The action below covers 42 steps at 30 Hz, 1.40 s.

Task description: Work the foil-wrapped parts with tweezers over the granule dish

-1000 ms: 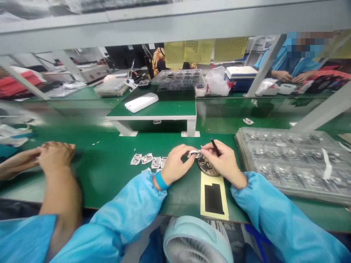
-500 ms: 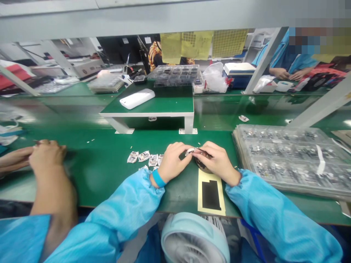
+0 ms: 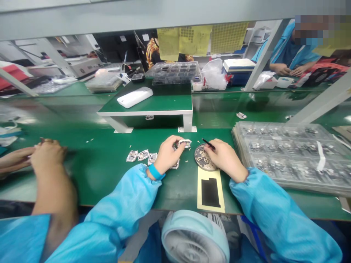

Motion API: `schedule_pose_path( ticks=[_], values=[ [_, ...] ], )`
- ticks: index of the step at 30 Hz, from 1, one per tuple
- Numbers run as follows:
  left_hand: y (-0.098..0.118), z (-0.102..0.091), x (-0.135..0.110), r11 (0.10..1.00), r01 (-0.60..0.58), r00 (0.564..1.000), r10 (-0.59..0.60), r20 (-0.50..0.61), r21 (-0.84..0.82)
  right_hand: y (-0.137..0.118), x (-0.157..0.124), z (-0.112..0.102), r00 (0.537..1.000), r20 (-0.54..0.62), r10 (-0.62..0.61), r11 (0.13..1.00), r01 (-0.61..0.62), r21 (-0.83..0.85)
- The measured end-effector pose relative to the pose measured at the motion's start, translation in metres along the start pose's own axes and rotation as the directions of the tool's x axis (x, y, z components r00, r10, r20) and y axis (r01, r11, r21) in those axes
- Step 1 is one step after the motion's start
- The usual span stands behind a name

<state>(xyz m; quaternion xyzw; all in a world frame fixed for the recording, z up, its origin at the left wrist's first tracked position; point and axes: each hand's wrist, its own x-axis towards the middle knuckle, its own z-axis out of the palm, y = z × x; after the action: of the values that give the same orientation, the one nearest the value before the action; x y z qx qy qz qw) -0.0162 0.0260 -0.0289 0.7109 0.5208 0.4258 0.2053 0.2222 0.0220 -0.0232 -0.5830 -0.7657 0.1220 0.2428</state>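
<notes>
My left hand (image 3: pixel 167 155) pinches a small silver-and-white part (image 3: pixel 184 143) above the green bench (image 3: pixel 104 168). My right hand (image 3: pixel 225 158) grips thin black tweezers (image 3: pixel 208 143), tip pointing up and left over a round dish (image 3: pixel 202 162) filled with tiny pieces. The two hands are a short way apart, with the dish between them. A row of similar small parts (image 3: pixel 141 156) lies on the bench just left of my left hand. A yellow card with a black patch (image 3: pixel 210 190) lies below the dish.
Stacked clear trays of parts (image 3: pixel 290 155) fill the right side. A raised green shelf (image 3: pixel 153 104) carries a white device (image 3: pixel 135 97). A co-worker's hands (image 3: pixel 35 155) work at the left. A pale fan (image 3: pixel 194 239) sits at the near edge. Another person sits far right.
My hands have parted: the left carried the small part up and left, and the right drew back with the tweezers, uncovering the round dish. The view shifted slightly.
</notes>
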Motion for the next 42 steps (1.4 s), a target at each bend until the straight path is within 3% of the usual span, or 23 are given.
schedule_pose_path(
  ticks=[9,16,20,23,29,32,38,42],
  values=[
    [-0.004,0.002,0.002,0.998,-0.047,0.999,0.048,0.025,-0.034,-0.01,-0.003,0.002,0.99,-0.12,-0.068,0.968,0.095,0.231],
    [0.002,0.002,0.001,0.996,0.026,0.998,-0.021,0.063,-0.085,-0.014,-0.005,0.015,0.978,-0.172,-0.118,0.91,0.176,0.376],
    [0.008,0.004,-0.005,0.996,-0.058,0.99,0.065,0.122,-0.065,-0.019,-0.009,0.023,0.968,-0.197,-0.156,0.873,0.228,0.432],
    [0.01,0.006,-0.009,0.992,-0.116,0.984,0.121,0.132,-0.044,-0.023,-0.01,0.027,0.964,-0.22,-0.148,0.869,0.233,0.437],
    [0.008,0.003,-0.006,0.995,-0.081,0.986,0.089,0.143,-0.063,-0.023,-0.01,0.031,0.972,-0.222,-0.078,0.865,0.177,0.47],
    [-0.006,-0.009,0.004,0.998,-0.057,0.991,0.054,0.119,0.021,-0.022,-0.01,0.029,0.975,-0.216,-0.041,0.843,0.15,0.516],
    [-0.058,-0.049,0.046,0.952,0.257,0.966,-0.254,-0.04,0.165,-0.022,-0.009,0.017,0.956,-0.291,-0.038,0.846,0.186,0.501],
    [-0.082,-0.075,0.085,0.924,0.354,0.932,-0.336,-0.133,0.145,-0.019,-0.009,0.013,0.979,-0.196,0.063,0.796,0.068,0.601]
  ],
)
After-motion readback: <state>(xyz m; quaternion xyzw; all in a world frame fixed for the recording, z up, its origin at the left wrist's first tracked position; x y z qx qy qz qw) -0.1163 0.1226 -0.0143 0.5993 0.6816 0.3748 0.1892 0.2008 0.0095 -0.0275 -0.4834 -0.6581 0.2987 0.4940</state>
